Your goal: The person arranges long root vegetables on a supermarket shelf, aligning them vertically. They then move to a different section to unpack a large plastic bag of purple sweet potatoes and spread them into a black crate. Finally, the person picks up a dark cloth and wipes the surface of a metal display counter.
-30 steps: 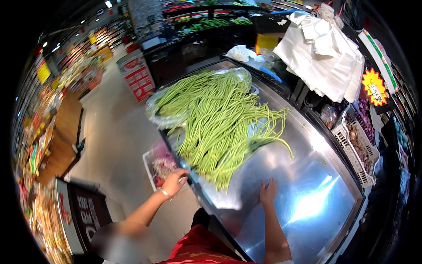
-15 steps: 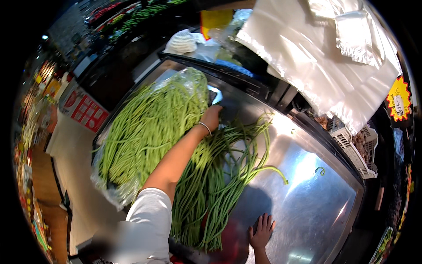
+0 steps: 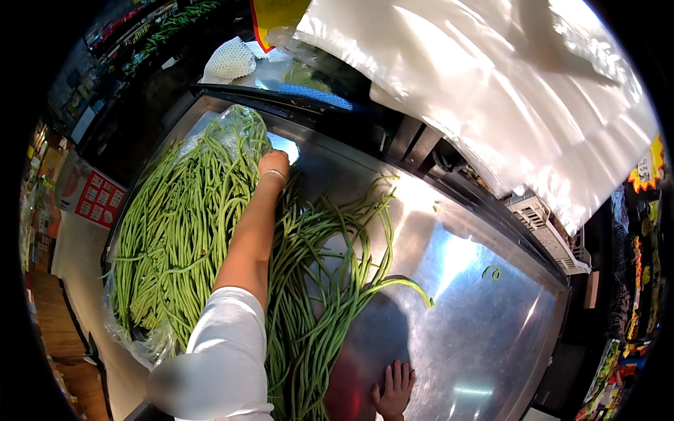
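Observation:
My left hand (image 3: 274, 164) is closed at the upper right edge of a heap of light green yard-long beans (image 3: 182, 231). The fingers curl away from view, so what they hold is hidden. Under and around that heap shows a clear plastic bag (image 3: 137, 344). Darker green long beans (image 3: 316, 309) lie loose to the right of my forearm, their tips trailing over the metal. Near the bottom edge, my right hand (image 3: 394, 391) rests with fingers spread on the metal tray (image 3: 456, 337), holding nothing.
A black-rimmed edge surrounds the tray. Large white plastic bags (image 3: 477, 77) hang over its far right side, above a white plastic crate (image 3: 544, 231). A white foam net (image 3: 230, 60) lies beyond the far edge. One curled bean piece (image 3: 491, 272) lies on the metal.
The whole view has shifted, so the beans and tray appear farther left. My left hand stays at the heap's upper right edge; my right hand still lies on the metal.

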